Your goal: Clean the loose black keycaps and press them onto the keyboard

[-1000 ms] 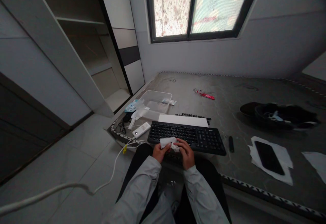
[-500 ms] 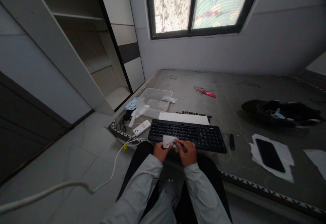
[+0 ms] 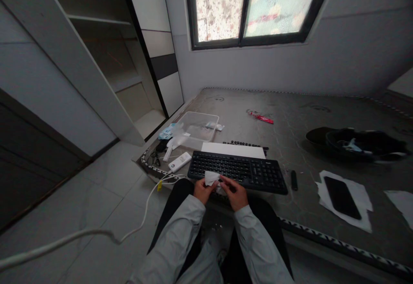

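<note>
A crumpled white tissue [image 3: 211, 177] is pinched in my left hand [image 3: 202, 190], just over the near edge of a black keyboard [image 3: 237, 171]. My right hand [image 3: 237, 196] has its fingers closed against the tissue's right side. A tiny dark thing shows at those fingertips, too small to name for certain. The keyboard lies at the edge of the padded surface in front of my knees. Behind it is a white sheet [image 3: 232, 149], with small black keycaps [image 3: 245, 143] lined up along its far side.
Left of the keyboard are a white power bank [image 3: 180, 162] with cables and a clear plastic box [image 3: 198, 129]. To the right lie a small black stick [image 3: 293, 180], a phone [image 3: 342, 197] on tissue and a dark cap [image 3: 361, 144]. A red packet [image 3: 262, 117] lies farther back.
My right fingers have shifted slightly left, closer against the tissue. The tissue has moved a little left and changed its fold. The keyboard has stayed in place.
</note>
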A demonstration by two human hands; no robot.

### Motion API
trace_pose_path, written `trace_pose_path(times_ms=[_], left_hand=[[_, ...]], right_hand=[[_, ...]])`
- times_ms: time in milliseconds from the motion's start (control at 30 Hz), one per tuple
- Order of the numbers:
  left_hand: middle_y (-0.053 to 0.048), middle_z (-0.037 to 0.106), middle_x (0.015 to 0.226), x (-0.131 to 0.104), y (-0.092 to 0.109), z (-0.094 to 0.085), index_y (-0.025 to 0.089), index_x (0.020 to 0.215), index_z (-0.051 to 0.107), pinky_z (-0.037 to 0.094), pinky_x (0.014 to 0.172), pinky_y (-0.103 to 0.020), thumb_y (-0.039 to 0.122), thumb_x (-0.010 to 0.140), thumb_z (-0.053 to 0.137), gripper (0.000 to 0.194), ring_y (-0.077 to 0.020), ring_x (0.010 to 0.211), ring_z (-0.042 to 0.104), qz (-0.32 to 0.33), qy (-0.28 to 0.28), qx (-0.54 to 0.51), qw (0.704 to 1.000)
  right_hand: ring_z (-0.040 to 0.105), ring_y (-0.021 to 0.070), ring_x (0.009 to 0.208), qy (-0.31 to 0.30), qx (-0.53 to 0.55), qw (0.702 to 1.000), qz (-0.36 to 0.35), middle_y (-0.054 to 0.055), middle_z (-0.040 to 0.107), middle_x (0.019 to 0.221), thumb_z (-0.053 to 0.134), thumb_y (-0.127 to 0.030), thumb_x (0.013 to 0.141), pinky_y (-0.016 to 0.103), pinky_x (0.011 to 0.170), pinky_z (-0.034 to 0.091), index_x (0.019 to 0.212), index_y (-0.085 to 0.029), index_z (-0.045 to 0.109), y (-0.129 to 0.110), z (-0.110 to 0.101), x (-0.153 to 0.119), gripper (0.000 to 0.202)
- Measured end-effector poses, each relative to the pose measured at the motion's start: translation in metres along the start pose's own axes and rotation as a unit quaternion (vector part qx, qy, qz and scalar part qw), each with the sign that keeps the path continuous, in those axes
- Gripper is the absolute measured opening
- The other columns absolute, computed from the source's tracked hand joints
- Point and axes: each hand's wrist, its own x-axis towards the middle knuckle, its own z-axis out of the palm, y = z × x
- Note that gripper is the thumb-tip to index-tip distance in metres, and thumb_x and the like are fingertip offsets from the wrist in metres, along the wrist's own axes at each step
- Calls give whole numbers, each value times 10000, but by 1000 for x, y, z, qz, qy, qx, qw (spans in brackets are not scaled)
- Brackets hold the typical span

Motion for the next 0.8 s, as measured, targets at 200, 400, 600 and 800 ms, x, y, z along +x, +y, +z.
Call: trace_pose_path(times_ms=[200,400,600,800], left_hand=[[-22,644,579,1,1,-2,96,793,668,404,466,-210,383,583,672,356,-107,484,522,-19,-11,-49,999],[-26,648,598,1,-1,-1,92,794,662,388,451,-197,364,582,680,346,-97,480,515,-27,-2,-62,998],[-42,676,643,0,4,1,93,796,666,425,490,-216,350,565,692,346,-123,518,561,-34,5,-59,998],[-81,693,801,1,-1,0,93,841,658,477,658,-266,327,585,681,347,-187,712,622,10,-4,-28,1000]], right_hand=[[589,164,712,-8,8,1000,15,21,660,808,587,-373,683,268,662,458,940,-216,641,-1,2,-1,306],[571,156,671,8,38,999,26,23,624,729,617,-368,653,252,604,447,884,-184,600,0,5,-2,296],[545,132,621,13,56,998,6,9,585,683,605,-342,671,235,578,438,851,-171,571,3,7,-2,250],[564,148,665,-5,17,1000,4,21,618,729,593,-365,683,257,618,455,926,-182,618,8,6,-2,305]])
